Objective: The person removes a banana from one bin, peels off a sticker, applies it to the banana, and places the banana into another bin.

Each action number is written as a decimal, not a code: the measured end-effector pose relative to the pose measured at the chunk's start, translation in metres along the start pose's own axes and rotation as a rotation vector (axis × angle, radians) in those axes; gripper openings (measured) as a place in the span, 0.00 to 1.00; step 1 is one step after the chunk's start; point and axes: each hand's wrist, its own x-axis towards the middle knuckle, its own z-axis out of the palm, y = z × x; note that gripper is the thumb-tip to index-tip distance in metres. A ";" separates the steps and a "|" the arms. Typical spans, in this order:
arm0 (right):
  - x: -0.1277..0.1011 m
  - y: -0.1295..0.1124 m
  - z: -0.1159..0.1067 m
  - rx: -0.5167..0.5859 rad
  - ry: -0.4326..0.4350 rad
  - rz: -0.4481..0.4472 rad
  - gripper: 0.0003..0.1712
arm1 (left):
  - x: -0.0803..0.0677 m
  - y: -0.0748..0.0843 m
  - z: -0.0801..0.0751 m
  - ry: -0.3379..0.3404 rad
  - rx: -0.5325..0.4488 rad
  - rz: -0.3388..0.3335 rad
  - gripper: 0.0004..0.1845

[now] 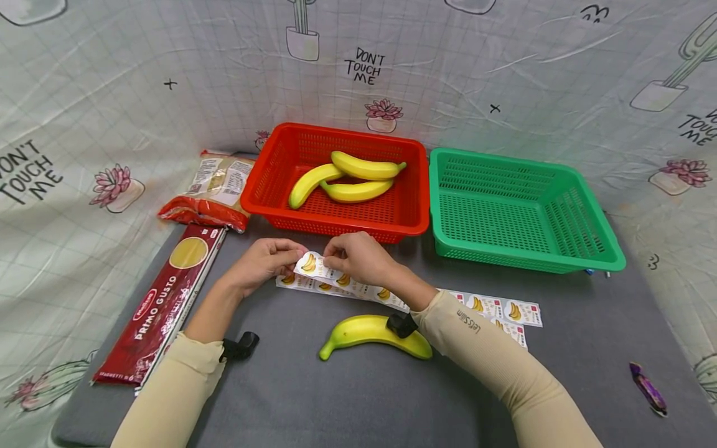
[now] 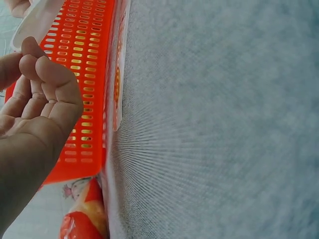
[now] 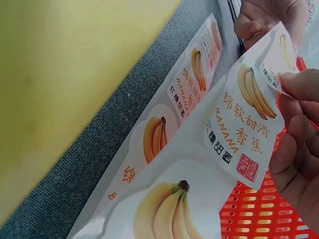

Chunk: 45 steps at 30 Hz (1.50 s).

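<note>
The left hand [image 1: 274,259] and right hand [image 1: 364,259] pinch a sticker strip [image 3: 244,112] with their fingers [image 3: 303,84]; one banana [image 1: 358,331] lies nearer on the desk [image 1: 291,392].

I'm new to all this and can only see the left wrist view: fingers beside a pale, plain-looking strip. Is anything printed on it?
Observer: Yes, the right wrist view shows that the strip carries pictures of bananas.

Visitor: Nice! Past the fingers I see a red basket with hints of yellow through its holes. What's in there?

Observer: From the head view, three yellow bananas lie in it.

Visitor: And is there any fruit outside my picture?

Observer: Yes, a loose banana lies on the grey table, on the near side of the strip.
</note>
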 end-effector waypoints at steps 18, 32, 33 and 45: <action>-0.012 0.005 -0.009 0.034 0.037 -0.042 0.04 | 0.008 0.000 0.002 0.011 0.093 0.015 0.17; -0.043 0.017 -0.025 0.187 0.151 -0.019 0.04 | 0.017 0.000 -0.002 0.094 0.520 0.044 0.08; -0.044 0.018 -0.025 0.188 0.153 -0.018 0.03 | 0.017 0.000 -0.003 0.094 0.523 0.039 0.08; -0.053 0.025 -0.028 0.181 0.147 0.005 0.03 | 0.016 0.004 0.006 0.168 0.696 0.072 0.07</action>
